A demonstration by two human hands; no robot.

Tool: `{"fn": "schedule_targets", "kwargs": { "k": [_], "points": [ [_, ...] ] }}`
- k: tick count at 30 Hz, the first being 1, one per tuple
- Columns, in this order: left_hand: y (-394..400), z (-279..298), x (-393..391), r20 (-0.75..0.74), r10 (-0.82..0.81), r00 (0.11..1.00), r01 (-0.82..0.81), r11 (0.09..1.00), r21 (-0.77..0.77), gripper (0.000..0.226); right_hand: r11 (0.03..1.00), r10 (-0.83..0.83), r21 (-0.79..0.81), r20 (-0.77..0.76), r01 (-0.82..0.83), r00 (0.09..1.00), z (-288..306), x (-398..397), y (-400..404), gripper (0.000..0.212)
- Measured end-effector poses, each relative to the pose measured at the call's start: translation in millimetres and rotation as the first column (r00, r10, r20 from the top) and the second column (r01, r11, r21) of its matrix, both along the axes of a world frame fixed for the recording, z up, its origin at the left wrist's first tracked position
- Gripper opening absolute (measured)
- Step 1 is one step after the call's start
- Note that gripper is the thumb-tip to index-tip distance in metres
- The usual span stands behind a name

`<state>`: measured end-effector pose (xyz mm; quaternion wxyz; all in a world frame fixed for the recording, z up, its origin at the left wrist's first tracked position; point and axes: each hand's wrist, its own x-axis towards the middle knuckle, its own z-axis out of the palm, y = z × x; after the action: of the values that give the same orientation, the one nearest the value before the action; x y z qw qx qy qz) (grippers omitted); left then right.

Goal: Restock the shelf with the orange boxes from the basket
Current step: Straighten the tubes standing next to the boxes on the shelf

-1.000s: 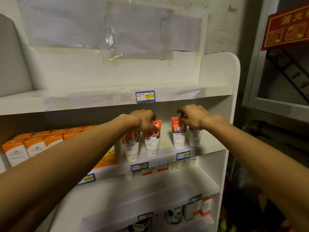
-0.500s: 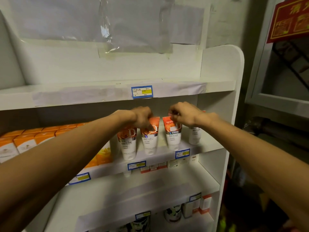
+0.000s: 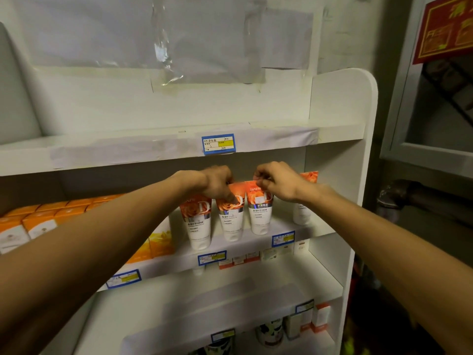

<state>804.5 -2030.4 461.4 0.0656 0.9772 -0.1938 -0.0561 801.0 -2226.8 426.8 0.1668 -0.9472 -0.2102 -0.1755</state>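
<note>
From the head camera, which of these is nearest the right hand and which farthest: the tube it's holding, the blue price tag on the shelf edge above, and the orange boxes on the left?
1. Orange and white tube: the right hand pinches its top.
2. Blue price tag: on the shelf edge above, slightly left.
3. Orange boxes: far left end of the same shelf.
</note>
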Motion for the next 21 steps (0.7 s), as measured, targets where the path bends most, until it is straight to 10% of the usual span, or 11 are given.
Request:
{"fn": "schedule_targets", "kwargs": {
  "k": [21],
  "points": [
    [-2.7, -0.2, -0.2, -0.002, -0.004, 1.000, 0.004, 1.000, 0.007, 0.045, 0.999, 0.017, 0.038, -0.005, -0.017, 1.000, -4.1, 3.9, -4.0, 0.016]
  ]
}}
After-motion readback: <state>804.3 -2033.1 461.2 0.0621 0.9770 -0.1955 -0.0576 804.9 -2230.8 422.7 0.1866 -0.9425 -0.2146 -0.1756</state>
